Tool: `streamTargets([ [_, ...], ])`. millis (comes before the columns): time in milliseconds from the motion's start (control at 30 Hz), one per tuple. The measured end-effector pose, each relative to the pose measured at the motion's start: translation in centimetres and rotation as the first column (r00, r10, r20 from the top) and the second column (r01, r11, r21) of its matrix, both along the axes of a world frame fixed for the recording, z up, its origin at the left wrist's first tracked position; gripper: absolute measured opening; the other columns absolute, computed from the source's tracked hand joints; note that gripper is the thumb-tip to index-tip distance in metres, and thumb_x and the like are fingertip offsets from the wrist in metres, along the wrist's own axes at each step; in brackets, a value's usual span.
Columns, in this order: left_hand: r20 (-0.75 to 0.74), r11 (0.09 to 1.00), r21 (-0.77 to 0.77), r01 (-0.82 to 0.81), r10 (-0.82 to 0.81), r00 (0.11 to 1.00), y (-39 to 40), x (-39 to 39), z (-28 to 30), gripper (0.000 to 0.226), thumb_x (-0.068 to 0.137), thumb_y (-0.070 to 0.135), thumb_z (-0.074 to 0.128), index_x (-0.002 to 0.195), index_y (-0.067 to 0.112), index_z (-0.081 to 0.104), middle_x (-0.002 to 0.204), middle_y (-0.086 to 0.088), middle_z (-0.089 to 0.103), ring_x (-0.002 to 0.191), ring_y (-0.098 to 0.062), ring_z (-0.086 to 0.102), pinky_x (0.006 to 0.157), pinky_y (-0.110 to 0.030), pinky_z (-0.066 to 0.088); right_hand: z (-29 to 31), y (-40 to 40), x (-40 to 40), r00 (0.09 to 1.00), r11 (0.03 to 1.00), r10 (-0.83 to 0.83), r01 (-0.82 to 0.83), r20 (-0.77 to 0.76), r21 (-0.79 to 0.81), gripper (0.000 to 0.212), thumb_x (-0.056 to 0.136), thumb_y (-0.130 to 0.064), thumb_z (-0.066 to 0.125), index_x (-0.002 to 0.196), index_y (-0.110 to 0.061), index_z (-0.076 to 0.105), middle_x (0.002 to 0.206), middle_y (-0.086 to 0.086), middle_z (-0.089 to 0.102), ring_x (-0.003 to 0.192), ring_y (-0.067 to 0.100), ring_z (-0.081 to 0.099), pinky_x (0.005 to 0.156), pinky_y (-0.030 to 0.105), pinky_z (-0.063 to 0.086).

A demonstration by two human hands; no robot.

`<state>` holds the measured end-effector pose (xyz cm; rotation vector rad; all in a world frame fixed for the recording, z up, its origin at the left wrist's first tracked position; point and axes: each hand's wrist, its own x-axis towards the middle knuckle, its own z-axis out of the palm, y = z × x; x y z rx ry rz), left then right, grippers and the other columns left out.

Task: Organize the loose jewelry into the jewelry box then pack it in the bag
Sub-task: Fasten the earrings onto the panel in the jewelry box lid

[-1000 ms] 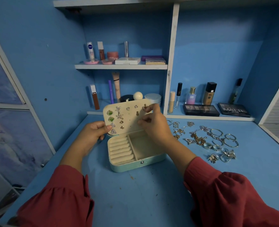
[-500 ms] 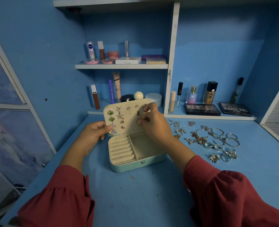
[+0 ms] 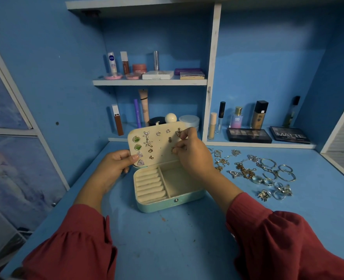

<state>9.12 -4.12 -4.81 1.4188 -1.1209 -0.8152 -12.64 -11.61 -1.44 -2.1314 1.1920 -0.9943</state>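
Note:
A mint-green jewelry box [image 3: 163,205] stands open on the blue desk [image 3: 177,239], its cream lid [image 3: 161,142] upright and studded with several earrings. My left hand [image 3: 114,164] grips the lid's left edge, thumb on the front face. My right hand [image 3: 193,152] pinches a small gold earring [image 3: 174,149] against the lid's right part. The ring rolls and the square compartment inside the box hold nothing. Loose jewelry [image 3: 256,170], several rings, bangles and chains, lies on the desk to the right of the box.
Shelves behind the box hold cosmetics: tubes and a cream jar [image 3: 189,120] on the left, bottles and two eyeshadow palettes [image 3: 250,135] on the right. A white partition [image 3: 209,93] splits the shelves. No bag is in view.
My right hand has come down from the lid's top right corner to its middle right, and now presses a small gold earring there. The left hand has stayed on the lid.

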Motion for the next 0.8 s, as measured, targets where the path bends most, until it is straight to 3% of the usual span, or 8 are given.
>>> streamTargets([
  [133, -0.005, 1.000, -0.005, 0.005, -0.005, 1.000, 0.01, 0.01, 0.00, 0.014, 0.089, 0.017, 0.063, 0.089, 0.020, 0.077, 0.106, -0.023, 0.068, 0.067, -0.019, 0.039, 0.059, -0.026, 0.032, 0.00, 0.02, -0.07, 1.000, 1.000, 0.005, -0.005, -0.002, -0.004, 0.030, 0.088, -0.014, 0.061, 0.099, -0.022, 0.034, 0.087, -0.010, 0.061, 0.081, 0.017, 0.056, 0.067, 0.032, 0.040],
  [400, -0.013, 1.000, -0.004, 0.004, -0.004, 1.000, 0.01, -0.12, 0.06, 0.014, 0.089, 0.016, 0.063, 0.087, 0.018, 0.076, 0.106, -0.027, 0.066, 0.062, -0.014, 0.038, 0.057, -0.025, 0.032, 0.07, 0.13, 0.14, 1.000, 0.999, 0.028, -0.028, -0.013, -0.015, 0.029, 0.089, -0.016, 0.062, 0.099, -0.022, 0.035, 0.089, -0.011, 0.062, 0.086, 0.018, 0.060, 0.077, 0.043, 0.050],
  [800, -0.007, 1.000, -0.006, 0.005, -0.005, 1.000, 0.01, 0.01, -0.05, 0.014, 0.089, 0.015, 0.062, 0.087, 0.017, 0.076, 0.104, -0.019, 0.070, 0.070, -0.022, 0.037, 0.060, -0.027, 0.033, 0.02, -0.05, 0.22, 1.000, 1.000, 0.026, -0.025, -0.015, 0.006, 0.028, 0.089, -0.020, 0.063, 0.102, -0.022, 0.037, 0.098, -0.001, 0.068, 0.087, 0.021, 0.061, 0.079, 0.047, 0.051],
])
